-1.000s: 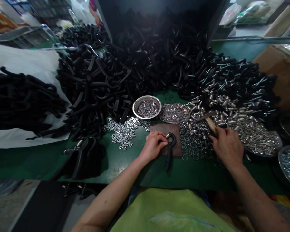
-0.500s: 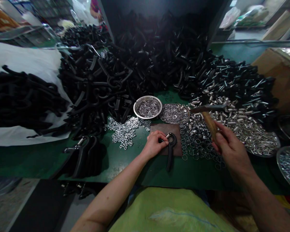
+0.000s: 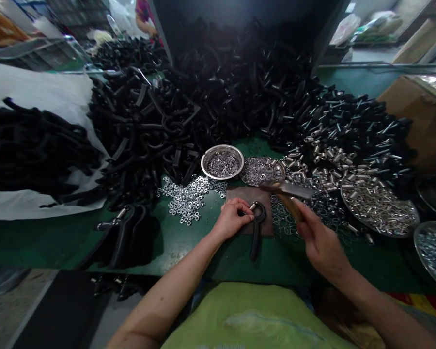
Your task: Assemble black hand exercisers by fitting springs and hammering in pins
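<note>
On a dark square plate [image 3: 232,193] lies a black ring-ended handle [image 3: 256,237] with a small metal spring [image 3: 253,206] at its ring. My left hand [image 3: 234,218] pinches this piece at the ring's left side, fingertips closed by the spring. My right hand [image 3: 318,237] is wrapped round the wooden shaft of a hammer [image 3: 290,206]. The hammer's metal head [image 3: 288,189] hangs up and to the right of the ring, apart from it.
Behind the plate stand a round metal bowl [image 3: 222,162] and a dish of small parts [image 3: 263,170]. Nuts [image 3: 189,198] lie at left, springs and rings at right. Black handles [image 3: 148,111] are heaped behind. A person's arm [image 3: 145,24] shows at the back.
My right hand has brought the hammer left, its head now closer to the plate. My left hand and the black handle have barely moved.
</note>
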### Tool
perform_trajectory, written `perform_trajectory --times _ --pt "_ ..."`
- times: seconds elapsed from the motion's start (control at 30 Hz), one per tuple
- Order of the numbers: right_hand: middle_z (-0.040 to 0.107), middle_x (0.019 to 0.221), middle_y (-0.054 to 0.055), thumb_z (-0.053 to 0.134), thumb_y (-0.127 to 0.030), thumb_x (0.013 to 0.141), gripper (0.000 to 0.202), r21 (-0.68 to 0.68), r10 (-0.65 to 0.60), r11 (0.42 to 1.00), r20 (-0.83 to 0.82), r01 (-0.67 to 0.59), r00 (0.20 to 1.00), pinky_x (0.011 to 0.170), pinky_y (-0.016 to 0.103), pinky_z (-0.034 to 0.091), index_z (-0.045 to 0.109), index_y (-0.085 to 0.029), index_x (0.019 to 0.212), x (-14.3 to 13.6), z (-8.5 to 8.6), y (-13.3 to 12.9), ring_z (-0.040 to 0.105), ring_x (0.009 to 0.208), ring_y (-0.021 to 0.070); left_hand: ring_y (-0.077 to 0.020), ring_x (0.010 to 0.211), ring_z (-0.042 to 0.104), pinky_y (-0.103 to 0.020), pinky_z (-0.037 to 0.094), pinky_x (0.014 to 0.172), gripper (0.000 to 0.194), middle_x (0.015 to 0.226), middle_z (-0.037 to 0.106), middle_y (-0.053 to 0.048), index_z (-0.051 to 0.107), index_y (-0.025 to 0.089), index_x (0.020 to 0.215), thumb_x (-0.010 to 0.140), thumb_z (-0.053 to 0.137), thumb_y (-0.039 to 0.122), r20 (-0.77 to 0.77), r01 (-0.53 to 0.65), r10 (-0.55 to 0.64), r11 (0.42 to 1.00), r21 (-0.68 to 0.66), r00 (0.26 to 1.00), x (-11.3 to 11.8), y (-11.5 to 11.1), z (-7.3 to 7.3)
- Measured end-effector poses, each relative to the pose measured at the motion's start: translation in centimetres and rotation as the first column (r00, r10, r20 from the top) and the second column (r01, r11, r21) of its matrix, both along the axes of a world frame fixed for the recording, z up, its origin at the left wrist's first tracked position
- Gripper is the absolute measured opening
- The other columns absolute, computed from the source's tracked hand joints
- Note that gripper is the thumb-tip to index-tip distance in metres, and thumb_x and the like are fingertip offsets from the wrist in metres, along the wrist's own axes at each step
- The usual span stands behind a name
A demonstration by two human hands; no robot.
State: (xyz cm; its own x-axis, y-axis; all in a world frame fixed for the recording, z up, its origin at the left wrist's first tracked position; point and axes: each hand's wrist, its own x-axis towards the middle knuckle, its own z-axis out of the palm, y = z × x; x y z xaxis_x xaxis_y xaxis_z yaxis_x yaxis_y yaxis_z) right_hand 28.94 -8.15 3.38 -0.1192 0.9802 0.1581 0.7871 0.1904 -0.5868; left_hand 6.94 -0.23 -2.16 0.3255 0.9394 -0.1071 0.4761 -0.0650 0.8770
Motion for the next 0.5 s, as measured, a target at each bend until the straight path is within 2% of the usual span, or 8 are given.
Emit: perform_trajectory --times 0.1,0.2,0.5 --pt "0.054 0.133 0.006 0.034 -0.023 0.093 0.047 -0.147 0.067 0.988 0.075 -0.056 0.995 0.094 0.041 0.05 0.038 -0.025 0.14 0.1 -1.8 0.2 0.057 0.114 0.0227 -0.0179 0.095 0.056 -0.035 0.036 0.094 0.004 0.093 0.064 0.001 0.069 0.021 0.069 0.068 0.072 0.019 -0.009 0.009 -0.009 1.0 0.004 1.0 0.0 0.0 0.1" --pt "0.054 0.133 0.006 0.033 -0.025 0.094 0.046 -0.19 0.043 0.981 0.059 -0.031 0.997 0.095 0.041 0.049 0.039 -0.024 0.14 0.3 -2.9 0.6 0.058 0.114 0.0218 -0.0178 0.095 0.056 -0.035 0.036 0.094 0.004 0.092 0.063 0.001 0.069 0.021 0.069 0.068 0.072 0.02 -0.011 0.022 -0.022 1.0 0.015 1.0 0.0 -0.1 0.2" --pt "0.059 0.127 0.006 0.034 -0.028 0.094 0.044 -0.214 0.005 0.977 -0.02 -0.01 1.0 0.092 0.04 0.05 0.043 -0.024 0.137 0.4 -2.1 -0.1 0.061 0.11 0.021 -0.0176 0.096 0.057 -0.034 0.038 0.093 0.005 0.092 0.064 0.001 0.069 0.022 0.069 0.066 0.073 0.02 -0.009 0.046 -0.046 0.999 0.014 0.999 -0.2 -0.1 0.2"
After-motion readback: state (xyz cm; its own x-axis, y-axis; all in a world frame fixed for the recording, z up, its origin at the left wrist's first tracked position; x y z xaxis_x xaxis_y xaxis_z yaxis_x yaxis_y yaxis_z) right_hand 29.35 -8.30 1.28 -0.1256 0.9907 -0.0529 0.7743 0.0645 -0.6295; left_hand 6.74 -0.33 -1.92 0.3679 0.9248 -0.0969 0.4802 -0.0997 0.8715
